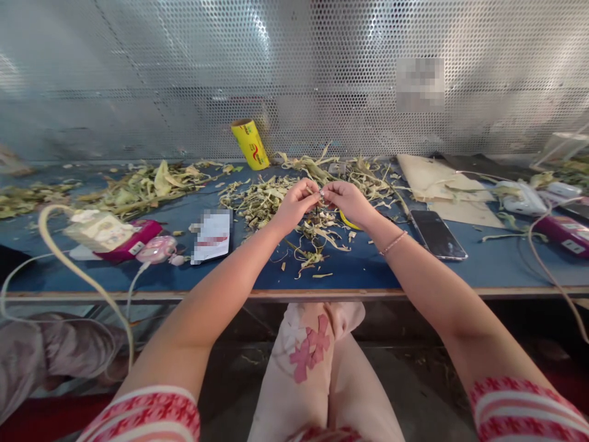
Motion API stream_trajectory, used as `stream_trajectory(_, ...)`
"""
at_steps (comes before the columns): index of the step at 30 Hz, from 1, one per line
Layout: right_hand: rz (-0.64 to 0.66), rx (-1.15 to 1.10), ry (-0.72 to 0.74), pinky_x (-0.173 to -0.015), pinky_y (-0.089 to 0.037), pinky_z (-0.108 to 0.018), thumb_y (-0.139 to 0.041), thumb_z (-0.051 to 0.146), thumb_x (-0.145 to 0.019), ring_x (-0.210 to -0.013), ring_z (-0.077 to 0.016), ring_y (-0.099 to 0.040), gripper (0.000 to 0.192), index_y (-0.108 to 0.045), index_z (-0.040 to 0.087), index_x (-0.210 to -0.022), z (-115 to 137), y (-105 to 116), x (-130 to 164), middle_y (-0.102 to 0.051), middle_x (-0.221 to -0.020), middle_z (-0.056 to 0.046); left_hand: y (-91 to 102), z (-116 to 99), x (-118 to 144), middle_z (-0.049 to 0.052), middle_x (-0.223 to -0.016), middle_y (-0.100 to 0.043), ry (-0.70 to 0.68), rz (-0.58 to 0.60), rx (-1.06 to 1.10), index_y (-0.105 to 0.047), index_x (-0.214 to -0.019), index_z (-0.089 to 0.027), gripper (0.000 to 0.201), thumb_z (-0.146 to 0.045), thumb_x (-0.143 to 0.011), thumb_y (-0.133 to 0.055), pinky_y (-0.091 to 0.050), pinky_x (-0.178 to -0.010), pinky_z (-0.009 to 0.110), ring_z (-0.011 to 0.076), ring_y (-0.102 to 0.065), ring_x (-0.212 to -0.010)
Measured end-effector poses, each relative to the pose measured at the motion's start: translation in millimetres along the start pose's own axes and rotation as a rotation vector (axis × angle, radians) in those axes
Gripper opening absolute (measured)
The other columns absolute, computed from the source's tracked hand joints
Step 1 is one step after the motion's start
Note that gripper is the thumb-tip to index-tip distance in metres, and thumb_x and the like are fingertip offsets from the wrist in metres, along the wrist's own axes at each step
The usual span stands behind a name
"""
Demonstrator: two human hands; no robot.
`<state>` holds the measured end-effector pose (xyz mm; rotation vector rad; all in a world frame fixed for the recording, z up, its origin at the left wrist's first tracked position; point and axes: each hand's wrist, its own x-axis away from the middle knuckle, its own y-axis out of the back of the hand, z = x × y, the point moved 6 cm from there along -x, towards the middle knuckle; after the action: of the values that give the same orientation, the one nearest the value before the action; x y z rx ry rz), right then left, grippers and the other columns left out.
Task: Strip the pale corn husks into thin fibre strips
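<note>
Both hands pinching one small pale piece above a heap of dry husk strips.

The small piece, too tiny to identify, sits between the fingertips of the left hand and right hand, each grip closed on it just over the husk strips. It is probably light, thin and easily torn, so best taken at its ends between thumb and forefinger. Around it on the blue worktop lie a phone, a yellow roll and a white card.
</note>
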<state>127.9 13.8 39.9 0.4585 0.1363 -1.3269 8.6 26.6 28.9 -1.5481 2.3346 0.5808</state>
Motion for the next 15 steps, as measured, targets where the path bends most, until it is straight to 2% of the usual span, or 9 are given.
stream_trajectory(6, 0.006, 0.073, 0.073, -0.064, -0.041, -0.026, -0.054, 0.024, -0.082, -0.063, -0.0106, -0.046, 0.011, -0.054, 0.018, -0.072, 4, 3, 0, -0.052, -0.066, 0.002, -2.1, 0, 2, -0.001, -0.061, -0.052, 0.12, -0.041, 0.141, -0.051, -0.077, -0.019, 0.014, -0.028, -0.073, -0.061, -0.022, -0.045, 0.022, 0.0063, -0.038, -0.049)
stream_trajectory(10, -0.015, 0.218, 0.166, -0.065, -0.038, -0.027, -0.052, 0.023, -0.081, -0.064, -0.0112, -0.044, 0.009, -0.054, 0.018, -0.074, 11, 5, 3, -0.051, -0.066, 0.002, -2.9, -4, 3, -0.002, -0.057, -0.049, 0.16, -0.027, 0.159, -0.052, -0.073, -0.018, 0.01, -0.022, -0.07, -0.06, -0.022, -0.045, 0.022, 0.0059, -0.038, -0.048)
stream_trajectory(15, -0.041, 0.359, 0.256, -0.074, -0.04, -0.029, -0.051, 0.02, -0.08, -0.074, -0.0144, -0.05, 0.008, -0.053, 0.019, -0.072, 20, 2, 5, -0.056, -0.073, -0.001, -3.9, -6, 3, -0.003, -0.057, -0.047, 0.199, -0.018, 0.197, -0.048, -0.068, -0.018, 0.006, -0.014, -0.067, -0.053, -0.023, -0.045, 0.021, 0.0053, -0.038, -0.048)
